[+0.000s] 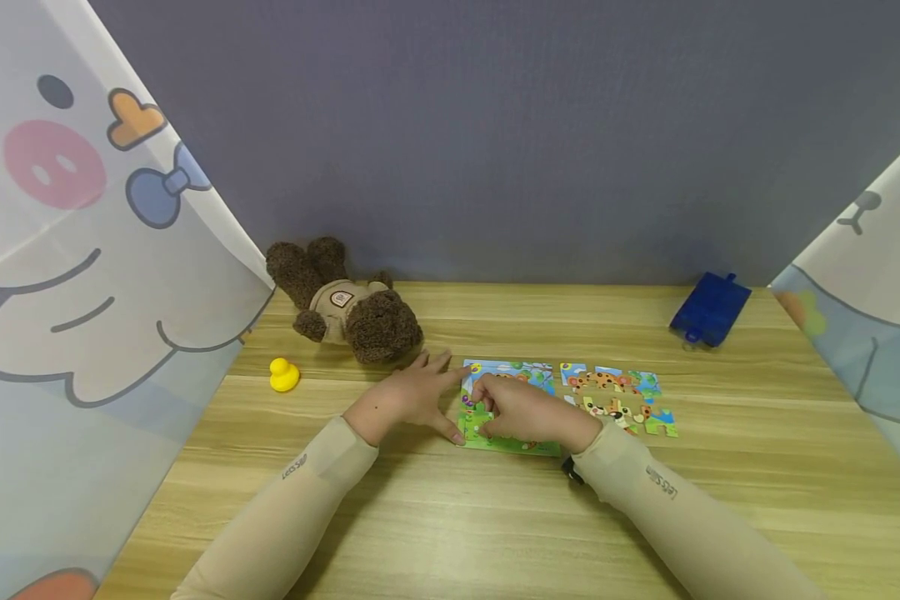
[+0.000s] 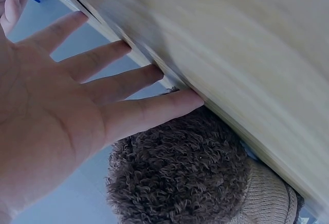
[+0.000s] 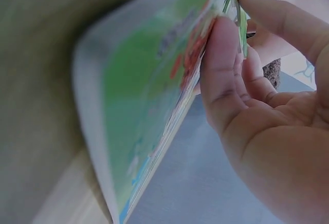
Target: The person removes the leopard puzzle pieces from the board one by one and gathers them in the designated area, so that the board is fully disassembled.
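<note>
A colourful jigsaw board (image 1: 513,447) lies flat on the table. My left hand (image 1: 417,395) rests beside its left edge, fingers spread and straight with the tips on the tabletop and the thumb at the board's lower left corner. Over the board's left half, my right hand (image 1: 521,410) pinches a puzzle piece (image 3: 242,26) between thumb and index finger, held on edge close above the picture. Most of that piece is hidden by the fingers. Right of the board lie several loose puzzle pieces (image 1: 607,380) with animal print, partly covered by the right wrist.
A brown plush bear (image 1: 382,327) lies on its back just behind the left hand. Farther left sits a yellow rubber duck (image 1: 284,376). At the back right is a dark blue pouch (image 1: 711,308). A grey partition (image 1: 510,150) rises behind the table.
</note>
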Available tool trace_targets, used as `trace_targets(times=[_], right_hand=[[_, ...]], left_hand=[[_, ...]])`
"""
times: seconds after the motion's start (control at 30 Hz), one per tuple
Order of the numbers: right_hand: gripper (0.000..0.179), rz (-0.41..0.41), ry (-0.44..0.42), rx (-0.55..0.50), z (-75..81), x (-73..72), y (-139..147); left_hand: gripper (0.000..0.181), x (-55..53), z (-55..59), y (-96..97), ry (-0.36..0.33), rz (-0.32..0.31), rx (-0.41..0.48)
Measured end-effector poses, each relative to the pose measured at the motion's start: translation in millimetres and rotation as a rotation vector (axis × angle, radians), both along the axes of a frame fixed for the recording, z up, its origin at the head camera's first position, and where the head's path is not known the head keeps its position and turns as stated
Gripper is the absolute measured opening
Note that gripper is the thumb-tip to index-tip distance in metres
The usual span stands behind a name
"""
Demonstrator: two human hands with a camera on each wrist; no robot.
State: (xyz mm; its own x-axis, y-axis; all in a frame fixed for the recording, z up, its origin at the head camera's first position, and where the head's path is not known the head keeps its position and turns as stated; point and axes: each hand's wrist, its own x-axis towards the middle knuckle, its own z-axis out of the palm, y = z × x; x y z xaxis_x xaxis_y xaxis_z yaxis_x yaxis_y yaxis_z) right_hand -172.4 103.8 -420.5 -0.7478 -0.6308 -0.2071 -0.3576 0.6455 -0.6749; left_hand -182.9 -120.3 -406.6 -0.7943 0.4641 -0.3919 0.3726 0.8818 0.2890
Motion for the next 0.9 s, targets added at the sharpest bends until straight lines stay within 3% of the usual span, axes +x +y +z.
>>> trace_targets(times=[0.33,0.7,0.9], right_hand=[[0.03,0.023,0.034,-0.028,1.4,1.2,0.1],[0.018,0.032,-0.056,-0.121,0.3,-0.3,3.8],[0.024,-0.027,-0.173,-0.262,8.7,-6.7,18.8]], left_hand=[[0.117,1.1,3.3,1.0,0.004,-0.007,-0.003],[0.117,1.1,3.5,0.8,0.002,-0.007,-0.015],[0.118,1.7,6.3,0.8,-0.009,-0.005,-0.013]])
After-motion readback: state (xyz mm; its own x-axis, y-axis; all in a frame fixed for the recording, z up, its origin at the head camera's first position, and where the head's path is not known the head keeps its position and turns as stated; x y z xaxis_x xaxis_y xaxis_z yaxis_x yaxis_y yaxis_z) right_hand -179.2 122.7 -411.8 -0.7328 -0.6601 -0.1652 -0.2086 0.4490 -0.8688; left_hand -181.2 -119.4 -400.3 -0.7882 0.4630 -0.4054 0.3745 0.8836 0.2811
